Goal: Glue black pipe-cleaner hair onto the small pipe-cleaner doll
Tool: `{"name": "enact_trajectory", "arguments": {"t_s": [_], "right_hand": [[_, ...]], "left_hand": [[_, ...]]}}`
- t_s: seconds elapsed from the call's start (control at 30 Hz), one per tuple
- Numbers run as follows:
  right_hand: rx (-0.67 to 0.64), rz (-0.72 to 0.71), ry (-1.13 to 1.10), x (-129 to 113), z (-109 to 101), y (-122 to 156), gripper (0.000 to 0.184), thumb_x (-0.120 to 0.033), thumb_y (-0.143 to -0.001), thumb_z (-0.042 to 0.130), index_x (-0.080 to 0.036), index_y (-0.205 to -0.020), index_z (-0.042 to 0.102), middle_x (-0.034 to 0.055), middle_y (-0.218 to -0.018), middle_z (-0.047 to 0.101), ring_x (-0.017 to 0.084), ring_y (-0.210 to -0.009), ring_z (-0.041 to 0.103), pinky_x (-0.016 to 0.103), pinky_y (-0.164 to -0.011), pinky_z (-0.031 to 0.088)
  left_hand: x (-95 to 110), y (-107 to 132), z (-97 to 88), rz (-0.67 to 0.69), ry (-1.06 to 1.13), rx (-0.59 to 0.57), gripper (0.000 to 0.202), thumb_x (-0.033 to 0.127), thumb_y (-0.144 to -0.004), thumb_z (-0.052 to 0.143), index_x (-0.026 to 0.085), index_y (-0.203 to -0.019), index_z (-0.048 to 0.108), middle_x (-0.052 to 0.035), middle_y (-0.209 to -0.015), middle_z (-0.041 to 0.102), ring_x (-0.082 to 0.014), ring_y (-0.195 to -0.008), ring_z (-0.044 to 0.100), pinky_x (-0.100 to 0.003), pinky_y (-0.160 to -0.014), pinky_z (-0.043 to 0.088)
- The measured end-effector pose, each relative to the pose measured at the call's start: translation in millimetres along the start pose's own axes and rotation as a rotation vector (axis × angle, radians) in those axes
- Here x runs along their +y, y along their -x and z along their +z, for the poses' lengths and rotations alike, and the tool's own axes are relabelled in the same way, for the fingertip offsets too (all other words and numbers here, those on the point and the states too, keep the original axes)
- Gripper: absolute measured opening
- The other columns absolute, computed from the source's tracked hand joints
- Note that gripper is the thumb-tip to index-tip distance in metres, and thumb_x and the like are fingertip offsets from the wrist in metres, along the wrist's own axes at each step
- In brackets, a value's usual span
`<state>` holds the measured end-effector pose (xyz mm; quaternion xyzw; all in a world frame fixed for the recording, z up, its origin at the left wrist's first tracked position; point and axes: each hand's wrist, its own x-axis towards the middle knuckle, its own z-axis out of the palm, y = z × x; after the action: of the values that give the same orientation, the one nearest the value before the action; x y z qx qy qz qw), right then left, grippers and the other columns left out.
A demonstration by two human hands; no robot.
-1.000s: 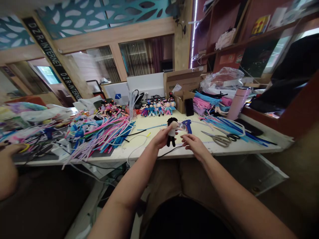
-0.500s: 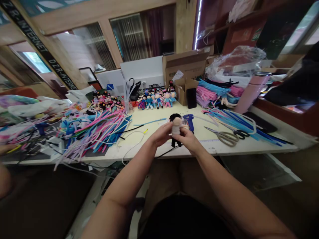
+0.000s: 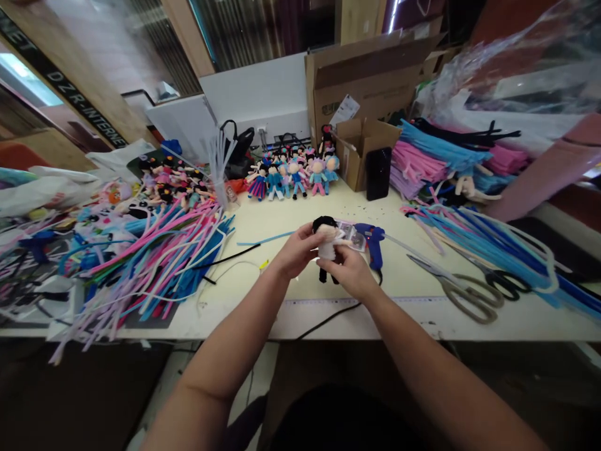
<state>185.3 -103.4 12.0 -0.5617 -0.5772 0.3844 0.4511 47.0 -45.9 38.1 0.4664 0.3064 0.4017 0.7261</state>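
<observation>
Between my two hands is a small fuzzy doll (image 3: 327, 249) with black hair, a pale face, a white body and black legs that hang down. My left hand (image 3: 299, 250) grips it at the head and side. My right hand (image 3: 351, 268) pinches the white body from the other side; its fingertips partly cover it. Just behind the doll lie a small clear plastic bag (image 3: 353, 237) and a blue glue gun (image 3: 374, 247), whose black cord (image 3: 328, 318) runs toward the table's front edge. A blue pipe cleaner (image 3: 267, 238) lies left of my left hand.
Large scissors (image 3: 462, 291) and black-handled scissors (image 3: 509, 282) lie at right, near blue pipe cleaners (image 3: 469, 232). A heap of coloured pipe cleaners (image 3: 154, 263) spreads at left. Finished dolls (image 3: 295, 175) stand at the back beside a cardboard box (image 3: 357, 150), a phone (image 3: 378, 173) and a pink bottle (image 3: 544, 172).
The view has tilted down and come closer to the table. Both hands still hold the doll, and my right fingers have shifted on its white body.
</observation>
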Motion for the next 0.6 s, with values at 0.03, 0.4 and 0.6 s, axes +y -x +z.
{"name": "enact_trajectory", "arguments": {"t_s": [0.03, 0.4, 0.6], "right_hand": [[-0.023, -0.006, 0.015, 1.7, -3.9, -0.3, 0.027, -0.039, -0.076, 0.065, -0.018, -0.094, 0.067, 0.0019, -0.077, 0.066, 0.017, -0.066, 0.058, 0.03, -0.064, 0.045], [-0.206, 0.219, 0.206, 42.9, -101.4, 47.7, 0.026, -0.048, -0.083, 0.058, -0.023, -0.084, 0.068, 0.0021, -0.07, 0.064, 0.016, -0.061, 0.057, 0.028, -0.056, 0.046], [-0.217, 0.123, 0.333, 25.7, -105.3, 29.2, 0.03, -0.049, -0.083, 0.054, -0.026, -0.067, 0.062, 0.0028, -0.061, 0.061, 0.018, -0.056, 0.057, 0.028, -0.05, 0.045]], "left_hand": [[-0.4, -5.4, -0.2, 0.005, 0.013, -0.001, 0.045, 0.039, -0.063, 0.082, 0.016, -0.1, 0.068, -0.0062, -0.098, 0.07, -0.0167, -0.082, 0.064, -0.026, -0.071, 0.049], [-11.3, -33.0, -64.8, -0.094, 0.168, 0.151, 0.028, 0.038, -0.075, 0.07, 0.017, -0.094, 0.069, -0.0048, -0.086, 0.071, -0.0159, -0.071, 0.065, -0.028, -0.066, 0.052], [-5.7, -31.2, -70.6, -0.01, 0.1, 0.153, 0.032, 0.041, -0.073, 0.071, 0.017, -0.093, 0.069, -0.0063, -0.089, 0.07, -0.0178, -0.076, 0.064, -0.029, -0.068, 0.05]]}}
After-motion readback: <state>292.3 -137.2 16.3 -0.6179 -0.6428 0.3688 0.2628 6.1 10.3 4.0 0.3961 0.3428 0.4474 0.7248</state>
